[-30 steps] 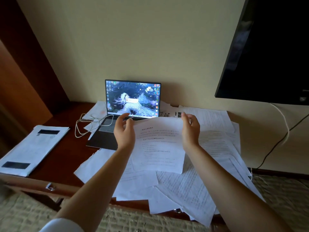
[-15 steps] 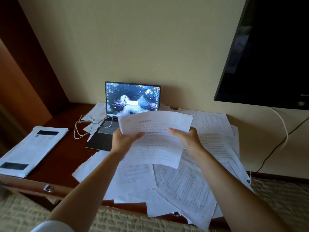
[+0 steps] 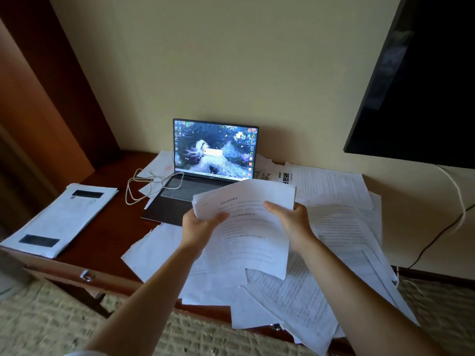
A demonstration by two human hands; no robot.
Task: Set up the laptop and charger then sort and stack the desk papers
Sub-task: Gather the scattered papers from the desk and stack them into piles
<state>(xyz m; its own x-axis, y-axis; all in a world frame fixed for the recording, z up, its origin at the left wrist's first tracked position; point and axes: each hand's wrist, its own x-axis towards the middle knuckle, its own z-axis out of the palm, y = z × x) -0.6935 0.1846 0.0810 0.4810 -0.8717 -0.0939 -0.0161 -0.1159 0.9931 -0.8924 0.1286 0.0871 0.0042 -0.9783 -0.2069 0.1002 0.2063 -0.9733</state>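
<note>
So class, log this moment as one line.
left hand: holds sheets | right hand: holds sheets | laptop: open, on

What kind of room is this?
Probably a bedroom or hotel room used as a workspace: a wooden desk with an open laptop, scattered papers, and a wall-mounted TV.

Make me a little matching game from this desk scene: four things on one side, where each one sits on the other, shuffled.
Things:
1. laptop
2. white cable
3. held sheets
4. neat stack

Places:
A. far left of the desk
B. in both hands
C. open, by the wall
D. coiled just left of the laptop

Pairs: 1-C, 2-D, 3-B, 4-A
</note>
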